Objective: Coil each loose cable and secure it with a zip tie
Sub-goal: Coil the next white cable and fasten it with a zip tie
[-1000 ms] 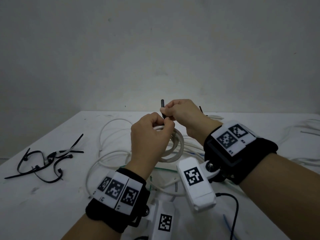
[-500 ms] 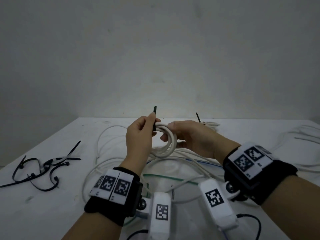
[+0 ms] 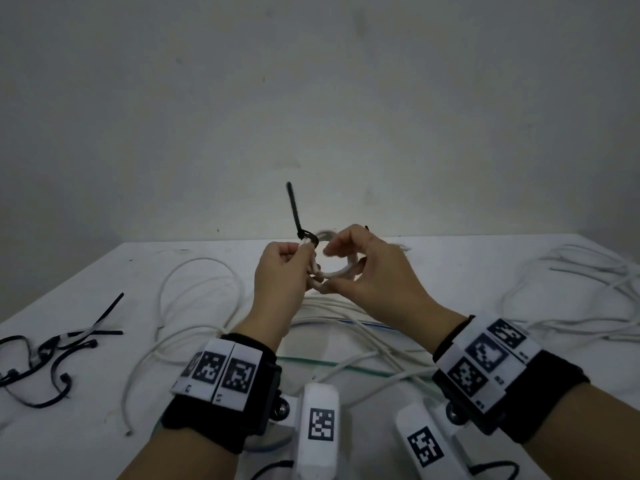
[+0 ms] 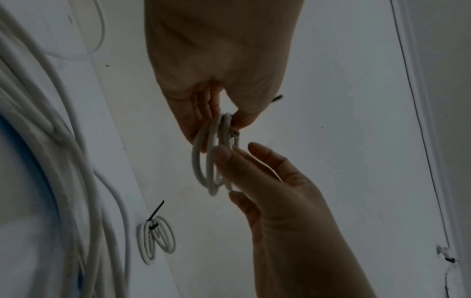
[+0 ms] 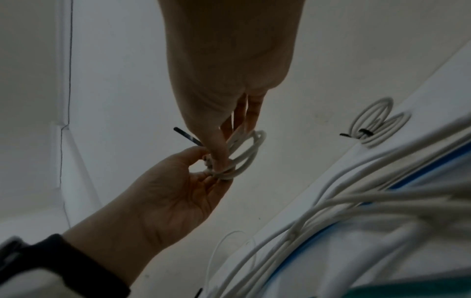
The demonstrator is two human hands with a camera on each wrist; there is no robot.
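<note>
A small coil of white cable (image 3: 341, 271) is held up above the table (image 3: 450, 258) between both hands. My left hand (image 3: 304, 252) pinches the coil where a black zip tie (image 3: 294, 213) wraps it; the tie's tail sticks straight up, free. My right hand (image 3: 337, 258) holds the coil's other side, thumb in front and fingers behind. In the left wrist view the left hand (image 4: 224, 115) pinches the top of the coil (image 4: 206, 165) and the right hand (image 4: 226, 171) reaches in from below. In the right wrist view the right hand's thumb (image 5: 220, 159) presses on the coil (image 5: 247, 155) beside the left hand (image 5: 203, 161).
Another coil, bound with a black tie (image 4: 155, 236), lies on the table near the wall. Loose white cables (image 3: 194, 306) sprawl under the hands and at the right (image 3: 571, 282), with a blue and a green cable (image 3: 346, 363) among them. Spare black zip ties (image 3: 52, 351) lie at the left.
The right hand let go of the tie and took the coil's side. The left hand shifted to the tie's head. The tail now stands much longer above the coil, and both hands rose slightly.
</note>
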